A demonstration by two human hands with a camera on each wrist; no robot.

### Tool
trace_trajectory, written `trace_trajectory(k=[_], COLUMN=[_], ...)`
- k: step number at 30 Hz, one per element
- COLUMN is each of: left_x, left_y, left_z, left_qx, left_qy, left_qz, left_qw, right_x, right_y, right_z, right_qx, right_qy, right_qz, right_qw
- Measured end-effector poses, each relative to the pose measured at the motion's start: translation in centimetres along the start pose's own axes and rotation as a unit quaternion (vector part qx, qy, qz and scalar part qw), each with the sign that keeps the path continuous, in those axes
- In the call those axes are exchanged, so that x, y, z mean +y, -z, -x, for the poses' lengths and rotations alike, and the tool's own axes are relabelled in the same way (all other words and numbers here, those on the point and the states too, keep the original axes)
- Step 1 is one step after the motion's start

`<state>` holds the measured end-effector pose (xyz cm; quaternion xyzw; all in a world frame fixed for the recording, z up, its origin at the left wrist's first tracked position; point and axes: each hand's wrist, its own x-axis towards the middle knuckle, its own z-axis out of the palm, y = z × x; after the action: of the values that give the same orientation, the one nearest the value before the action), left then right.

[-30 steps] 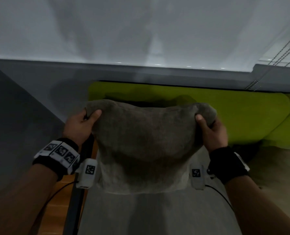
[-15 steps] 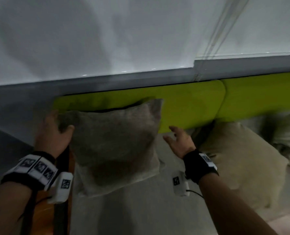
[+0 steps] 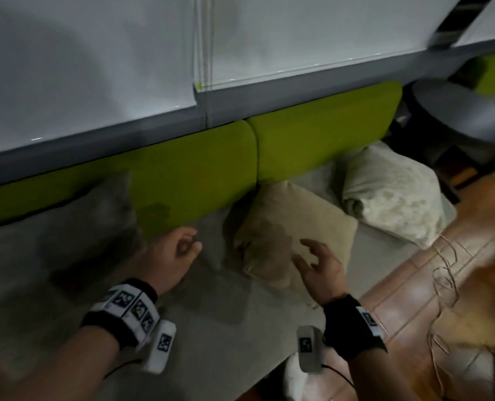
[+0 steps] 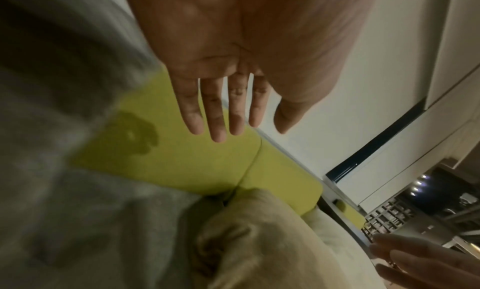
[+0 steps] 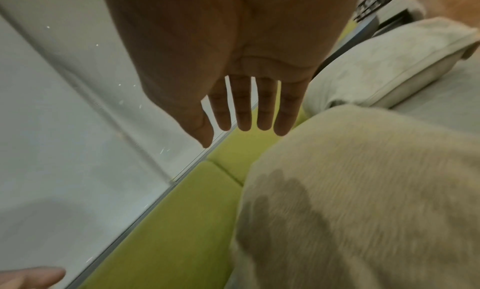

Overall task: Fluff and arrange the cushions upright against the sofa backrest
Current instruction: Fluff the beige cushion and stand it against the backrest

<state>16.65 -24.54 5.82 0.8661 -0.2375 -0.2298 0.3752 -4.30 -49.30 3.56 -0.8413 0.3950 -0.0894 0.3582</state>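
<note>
Left hand: the left hand (image 3: 173,257) hangs empty over the pale grey seat (image 3: 217,319). The wrist view shows its fingers (image 4: 217,117) straight and slightly spread; nothing is held.

Right hand: the right hand (image 3: 318,266) is empty too, fingers (image 5: 244,108) extended, hovering just above the near corner of the beige, soft, square fabric cushion (image 3: 292,227).

Grey cushion: a grey, plush cushion (image 3: 96,215) stands to the outer side of the left hand, leaning on the lime-green upholstered backrest (image 3: 200,169). It is blurred, so how firmly it sits cannot be judged.

Beige cushion: it lies slumped and tilted between the two hands, its far corner touching the backrest at the seam between the panels.

Cream cushion: a cream, crumpled, patterned cushion (image 3: 390,195) lies flat beyond the right hand, near the seat's end.

Risk, grip: a one-corner grab would likely let the soft filling sag and the beige cushion fold.

Risk, neighbour: swinging it up fast may knock the grey cushion over.

Risk, edge: the cream cushion sits close to the seat edge; a careless pull could drag it onto the brown wooden floor (image 3: 414,285).

Risk, cable: thin loose wire (image 3: 442,279) lies beside the right hand and could snag.
</note>
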Motion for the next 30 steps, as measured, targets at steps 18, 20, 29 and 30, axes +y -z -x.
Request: trace_trajectory(k=[18, 20, 29, 30], left_x=[9.1, 9.3, 8.7, 9.0], left_y=[-22.1, -21.6, -16.0, -15.0], left_z=[-17.7, -16.9, -12.5, -12.0], left_qx=[-0.096, -0.091, 0.042, 0.057], left_qy=[0.294, 0.323, 0.307, 0.293], left_qz=[-0.017, 0.026, 0.187, 0.170], left_qw=[0.951, 0.942, 0.932, 0.939], right_x=[20.4, 20.3, 13.8, 12.9], right_y=[4.1, 4.0, 6.4, 6.7], right_z=[-16.9, -17.1, -20.4, -20.9], right_qx=[-0.206, -0.205, -0.238, -0.237], right_qy=[-0.341, -0.326, -0.093, -0.069], right_qz=[-0.315, -0.305, -0.260, -0.260], right_qw=[0.862, 0.871, 0.931, 0.933])
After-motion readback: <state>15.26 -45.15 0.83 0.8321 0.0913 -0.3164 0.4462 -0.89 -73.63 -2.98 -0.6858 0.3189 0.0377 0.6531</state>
